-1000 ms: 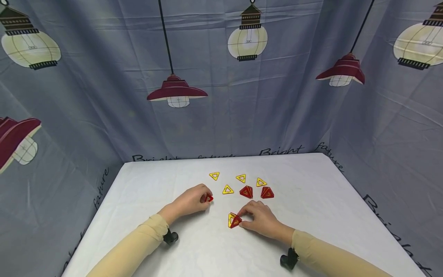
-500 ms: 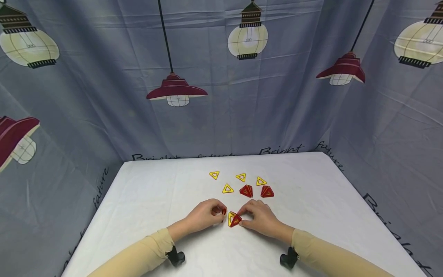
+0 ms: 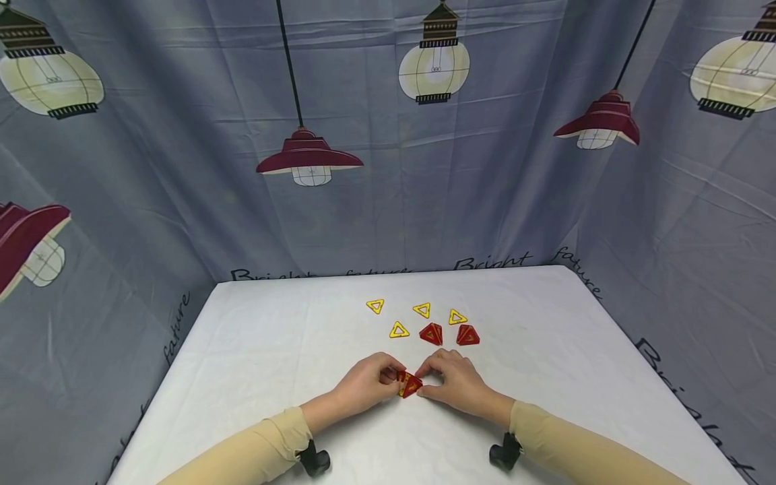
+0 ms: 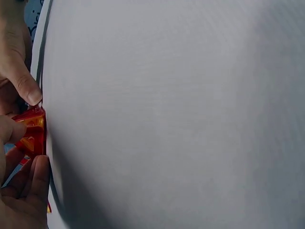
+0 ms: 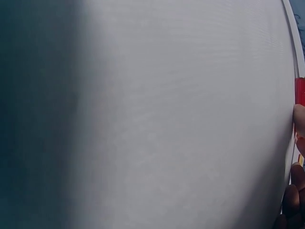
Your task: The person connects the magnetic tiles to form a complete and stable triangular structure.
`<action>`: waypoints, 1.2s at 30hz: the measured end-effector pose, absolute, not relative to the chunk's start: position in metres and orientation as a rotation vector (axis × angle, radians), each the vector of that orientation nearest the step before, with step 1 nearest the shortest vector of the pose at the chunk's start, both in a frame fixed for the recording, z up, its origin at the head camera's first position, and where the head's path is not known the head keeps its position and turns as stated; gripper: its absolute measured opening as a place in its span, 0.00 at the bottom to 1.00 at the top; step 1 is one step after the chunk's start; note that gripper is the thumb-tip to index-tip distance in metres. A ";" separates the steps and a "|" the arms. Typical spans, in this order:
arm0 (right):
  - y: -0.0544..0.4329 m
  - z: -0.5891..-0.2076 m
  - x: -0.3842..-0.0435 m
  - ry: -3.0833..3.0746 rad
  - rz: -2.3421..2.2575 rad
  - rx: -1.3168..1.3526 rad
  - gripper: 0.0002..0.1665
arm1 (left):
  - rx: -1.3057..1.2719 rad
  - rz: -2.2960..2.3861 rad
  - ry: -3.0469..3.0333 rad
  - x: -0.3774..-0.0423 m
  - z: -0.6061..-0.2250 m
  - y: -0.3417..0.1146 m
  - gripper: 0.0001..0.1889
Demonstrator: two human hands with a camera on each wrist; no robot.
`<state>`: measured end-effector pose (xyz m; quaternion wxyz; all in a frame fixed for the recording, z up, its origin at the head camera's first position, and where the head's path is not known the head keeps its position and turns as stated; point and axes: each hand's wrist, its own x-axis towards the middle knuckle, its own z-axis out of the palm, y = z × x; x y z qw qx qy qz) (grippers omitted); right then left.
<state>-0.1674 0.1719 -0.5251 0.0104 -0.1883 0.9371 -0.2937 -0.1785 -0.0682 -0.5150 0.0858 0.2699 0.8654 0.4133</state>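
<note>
In the head view my left hand (image 3: 366, 384) pinches a small red triangular tile (image 3: 401, 375) between thumb and fingers. That tile stands right against a see-through red triangular piece (image 3: 412, 386), with yellow showing at its base. From the other side, my right hand (image 3: 455, 382) holds the red piece by its right edge, thumb and forefinger pinching it. The left wrist view gives the red and yellow piece (image 4: 33, 138) close up, with fingers from both sides on it. Only a sliver of red tile (image 5: 300, 90) and some fingertips enter the right wrist view.
Beyond the hands lie several flat yellow triangle frames, among them one yellow triangle (image 3: 399, 330) nearest the left hand. Two red folded pieces, a left one (image 3: 432, 334) and a right one (image 3: 468, 335), sit behind the right hand. A white tabletop (image 3: 273, 323) meets grey curtains.
My left hand has carried its red tile rightward and toward me, up to the piece in the right hand. The right hand has stayed in place, gripping its piece.
</note>
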 end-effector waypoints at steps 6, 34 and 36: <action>0.170 -0.526 -0.167 2.956 -0.877 -0.586 0.14 | 0.829 1.189 2.604 -0.177 -0.513 -0.065 0.15; 0.165 -0.524 -0.166 2.975 -0.856 -0.553 0.15 | 0.823 1.185 2.694 -0.172 -0.513 -0.059 0.18; 0.165 -0.524 -0.166 2.976 -0.856 -0.552 0.15 | 0.815 1.203 2.681 -0.173 -0.513 -0.058 0.19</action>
